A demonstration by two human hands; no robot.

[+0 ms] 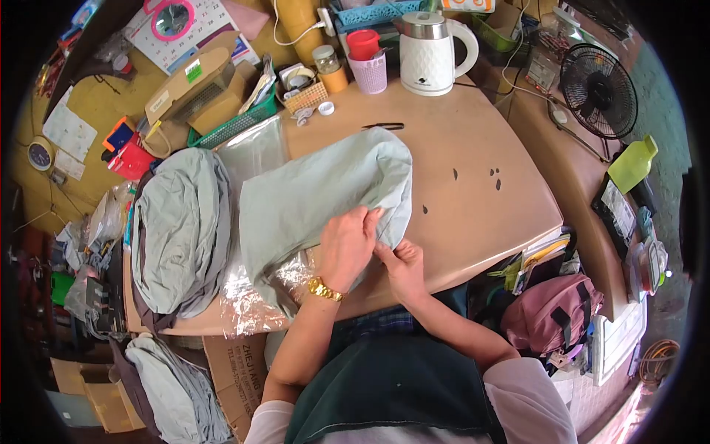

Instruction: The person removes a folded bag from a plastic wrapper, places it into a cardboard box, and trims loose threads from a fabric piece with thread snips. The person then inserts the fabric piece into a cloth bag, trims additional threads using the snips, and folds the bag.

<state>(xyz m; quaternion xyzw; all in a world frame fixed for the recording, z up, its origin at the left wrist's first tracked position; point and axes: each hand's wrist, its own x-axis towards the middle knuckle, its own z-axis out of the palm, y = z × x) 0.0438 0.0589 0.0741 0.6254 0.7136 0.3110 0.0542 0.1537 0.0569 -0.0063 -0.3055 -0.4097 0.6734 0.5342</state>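
A pale grey-green cloth (310, 185) lies across the tan table, its right end bunched into a folded edge. My left hand (349, 248), below a gold watch, pinches this edge near its lower right part. Just to the right, my right hand (403, 268) has its fingers pressed together on the lower corner of the same cloth. Clear plastic sheets (255, 307) lie partly under the cloth. Beyond the cloth's far edge rests a small black tool (383, 126).
A heap of grey cloth (181, 229) covers the table's left end. At the back stand a white kettle (427, 55), a purple cup (368, 74) and a green basket (235, 122). A black fan (599, 90) is at the right, above a pink bag (551, 311).
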